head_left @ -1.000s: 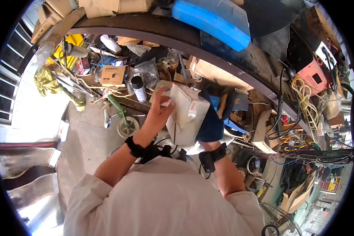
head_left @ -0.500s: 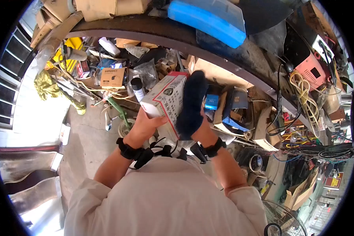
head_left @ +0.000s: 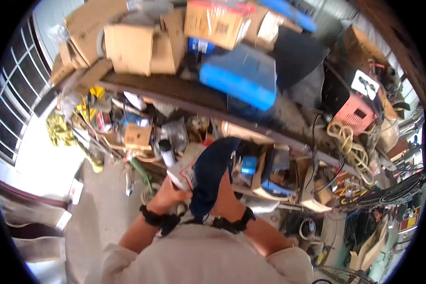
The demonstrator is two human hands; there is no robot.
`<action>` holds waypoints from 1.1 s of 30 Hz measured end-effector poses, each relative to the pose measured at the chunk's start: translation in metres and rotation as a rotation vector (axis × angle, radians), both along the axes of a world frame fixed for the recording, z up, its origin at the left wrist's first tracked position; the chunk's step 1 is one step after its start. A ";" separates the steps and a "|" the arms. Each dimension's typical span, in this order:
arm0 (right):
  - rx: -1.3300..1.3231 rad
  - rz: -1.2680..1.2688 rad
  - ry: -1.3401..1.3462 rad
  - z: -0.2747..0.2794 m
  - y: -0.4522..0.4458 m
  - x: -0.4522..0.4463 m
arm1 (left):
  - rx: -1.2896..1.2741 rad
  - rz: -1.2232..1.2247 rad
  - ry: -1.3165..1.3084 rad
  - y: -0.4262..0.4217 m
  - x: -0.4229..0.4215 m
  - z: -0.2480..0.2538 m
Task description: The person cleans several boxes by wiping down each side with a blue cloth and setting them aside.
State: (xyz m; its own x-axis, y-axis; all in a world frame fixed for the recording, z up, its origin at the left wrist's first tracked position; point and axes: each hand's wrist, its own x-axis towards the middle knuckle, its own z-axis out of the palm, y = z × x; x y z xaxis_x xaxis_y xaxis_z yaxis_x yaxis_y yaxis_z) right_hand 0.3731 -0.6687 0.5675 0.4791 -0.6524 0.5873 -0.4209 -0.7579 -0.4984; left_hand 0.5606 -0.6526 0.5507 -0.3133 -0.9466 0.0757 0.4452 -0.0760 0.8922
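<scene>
My left hand (head_left: pixel 168 193) is closed on the lower left end of a white box (head_left: pixel 187 171) with red trim and dark print. Over the box's right side lies a dark blue cloth item (head_left: pixel 213 175), perhaps a cap. Behind it is my right hand (head_left: pixel 225 194), whose fingers are mostly hidden by the dark cloth. A spray can (head_left: pixel 166 152) stands just beyond the box's left end. Both wrists wear black straps.
A blue plastic case (head_left: pixel 239 78) and cardboard boxes (head_left: pixel 128 49) lie on the bench. Under it are a small brown carton (head_left: pixel 137 136) and an open box (head_left: pixel 275 175). A pink device (head_left: pixel 355 113) and coiled cable (head_left: pixel 352 146) sit at right.
The box was turned from a plain side to its printed side, and my left hand closed on it. The cloth now covers more of it. The view has tilted up toward the bench top.
</scene>
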 end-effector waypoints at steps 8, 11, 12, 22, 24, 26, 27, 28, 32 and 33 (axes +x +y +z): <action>0.682 0.067 -0.668 -0.006 -0.017 -0.006 | -0.012 0.030 0.057 0.011 0.019 0.034; 0.952 0.149 -0.731 -0.022 -0.024 -0.020 | -0.034 0.082 0.227 0.015 0.028 0.018; 0.953 0.177 -0.660 -0.016 -0.025 -0.029 | -0.023 0.108 0.298 0.016 0.031 0.010; 0.934 0.060 -0.919 0.063 -0.016 -0.065 | -0.303 -0.008 0.052 -0.041 0.026 0.124; 0.983 0.105 -1.254 0.085 -0.027 -0.080 | -0.373 -0.051 0.024 -0.057 0.028 0.154; 0.827 0.065 -1.372 0.141 -0.020 -0.089 | -0.477 0.029 -0.092 -0.071 0.035 0.170; 0.821 0.121 -1.401 0.157 -0.025 -0.099 | -0.524 0.075 -0.188 -0.079 0.034 0.177; 0.814 0.178 -1.426 0.168 -0.031 -0.112 | -0.572 0.122 -0.282 -0.087 0.031 0.182; 0.648 0.074 -1.430 0.182 -0.053 -0.155 | -0.654 0.109 -0.633 -0.116 0.015 0.198; 0.613 0.048 -1.421 0.186 -0.054 -0.159 | -0.746 0.153 -0.769 -0.119 0.011 0.205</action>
State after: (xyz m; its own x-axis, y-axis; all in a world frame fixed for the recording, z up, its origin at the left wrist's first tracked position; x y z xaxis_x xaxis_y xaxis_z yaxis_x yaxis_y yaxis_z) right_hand 0.2141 -0.7225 0.7532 -0.1955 -0.9560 0.2189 0.6698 -0.2932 -0.6822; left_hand 0.5719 -0.7715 0.7557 -0.4051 -0.7763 0.4830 -0.2946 0.6109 0.7348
